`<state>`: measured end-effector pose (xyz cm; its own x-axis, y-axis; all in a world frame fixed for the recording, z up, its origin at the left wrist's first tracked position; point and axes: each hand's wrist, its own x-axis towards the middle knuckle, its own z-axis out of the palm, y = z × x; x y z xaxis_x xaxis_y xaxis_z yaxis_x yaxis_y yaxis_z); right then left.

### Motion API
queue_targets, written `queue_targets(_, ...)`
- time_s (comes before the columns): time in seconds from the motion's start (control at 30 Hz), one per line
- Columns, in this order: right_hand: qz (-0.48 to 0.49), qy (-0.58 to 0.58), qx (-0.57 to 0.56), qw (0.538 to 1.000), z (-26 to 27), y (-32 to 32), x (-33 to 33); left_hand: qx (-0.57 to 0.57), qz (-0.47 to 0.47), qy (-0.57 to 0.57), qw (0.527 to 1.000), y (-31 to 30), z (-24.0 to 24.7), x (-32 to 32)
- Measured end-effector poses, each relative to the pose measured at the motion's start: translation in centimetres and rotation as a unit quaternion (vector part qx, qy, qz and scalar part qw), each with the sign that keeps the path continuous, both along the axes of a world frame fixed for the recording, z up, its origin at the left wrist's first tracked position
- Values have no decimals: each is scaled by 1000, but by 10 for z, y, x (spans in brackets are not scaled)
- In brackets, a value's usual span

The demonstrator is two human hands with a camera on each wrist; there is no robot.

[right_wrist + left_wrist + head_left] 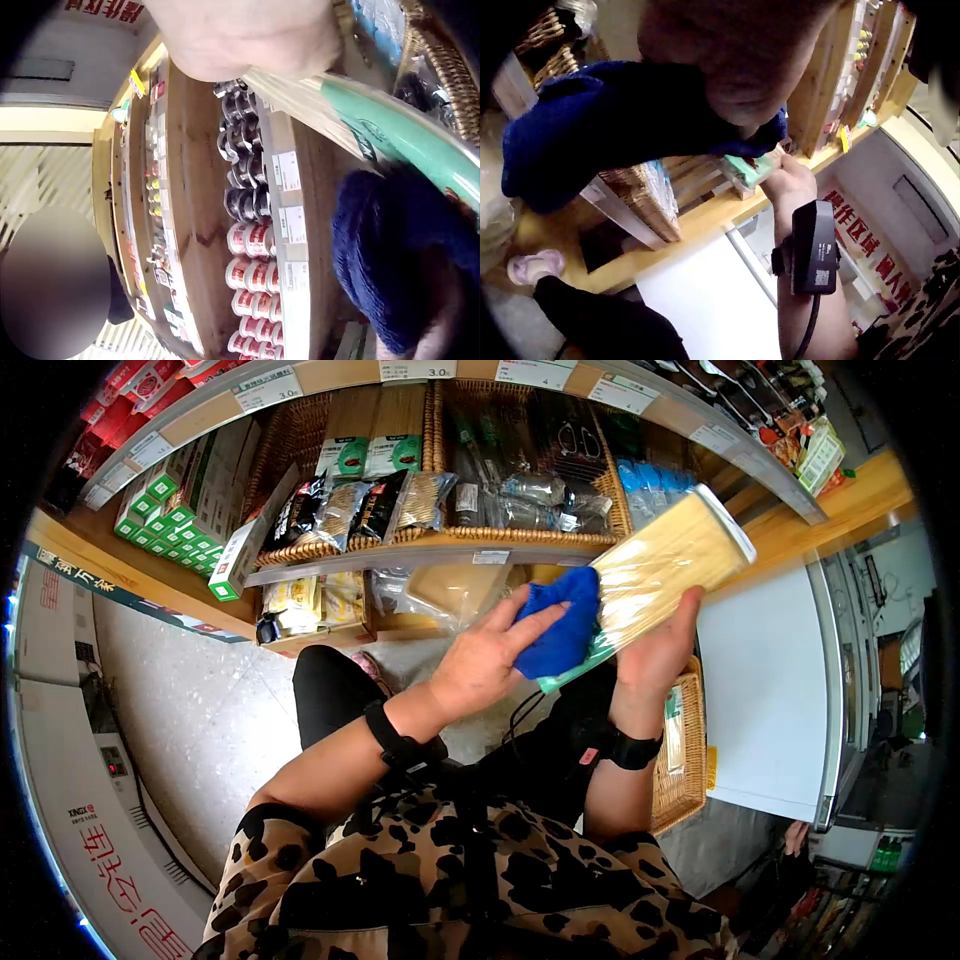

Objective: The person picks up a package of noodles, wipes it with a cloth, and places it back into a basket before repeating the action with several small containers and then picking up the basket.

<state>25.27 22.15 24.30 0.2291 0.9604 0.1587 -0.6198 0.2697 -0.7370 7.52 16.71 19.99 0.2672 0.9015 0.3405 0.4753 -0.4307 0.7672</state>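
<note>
My left hand [478,672] grips a bunched blue cloth [560,625] and holds it against the lower part of a clear pack of thin bamboo sticks [655,565]. The pack has a green label [397,139] at its lower end. It is held tilted in front of the shelf by my right hand [655,650], whose thumb lies along its edge while the other fingers are hidden behind it. In the left wrist view the cloth [592,127] hangs below the left hand, and the right wrist view shows the cloth [397,255] close to the label.
Wicker baskets [435,455] on the shelf hold similar stick packs [395,440] and other bagged goods. Green-and-white boxes [185,510] are stacked at left. A lower carton [315,610] stands under the shelf edge. Beside my right leg sits another wicker basket [685,790], near a white panel [765,690].
</note>
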Motion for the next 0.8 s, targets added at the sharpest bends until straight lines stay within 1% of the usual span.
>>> queue_targets(0.03,0,26,-7,1000,0,2,5,-22,11,3,1000,1,-6,-3)
queue_targets(0.07,-1,31,6,1000,2,3,8,8,8,-30,1000,6,-16,-5)
queue_targets(0.13,-40,20,10,999,8,-1,4,-66,-11,-184,981,7,-20,-3)
queue_targets(0.17,-60,13,12,998,11,-3,0,-103,-21,-261,960,7,-18,0)
queue_targets(0.2,-68,13,20,997,11,-5,-2,-220,-30,-374,900,5,-15,2)
queue_targets(0.3,-77,8,33,996,8,-10,-11,-275,-34,-488,827,7,-4,2)
queue_targets(0.33,-73,5,31,997,6,-12,-13,-276,-25,-502,819,7,-4,3)
queue_targets(0.37,-70,3,30,997,4,-14,-17,-262,-18,-507,821,6,-4,4)
queue_targets(0.4,-89,-88,33,992,5,-18,-22,-248,-12,-512,822,4,-4,6)
queue_targets(0.5,-40,-142,21,989,-6,-27,-30,-232,9,-498,836,5,7,2)
queue_targets(0.53,-28,-118,7,993,-7,-30,-31,-229,19,-489,842,7,12,-1)
queue_targets(0.63,48,-1,1,999,-13,-31,-20,-234,11,-527,817,12,15,-9)
queue_targets(0.67,40,-12,13,999,-14,-31,-19,-226,4,-525,820,12,13,-10)
queue_targets(0.77,20,-44,61,997,-15,-30,-13,-364,-35,-593,718,10,5,-22)
queue_targets(0.8,19,-40,61,997,-12,-31,-9,-381,-23,-591,710,11,-2,-26)
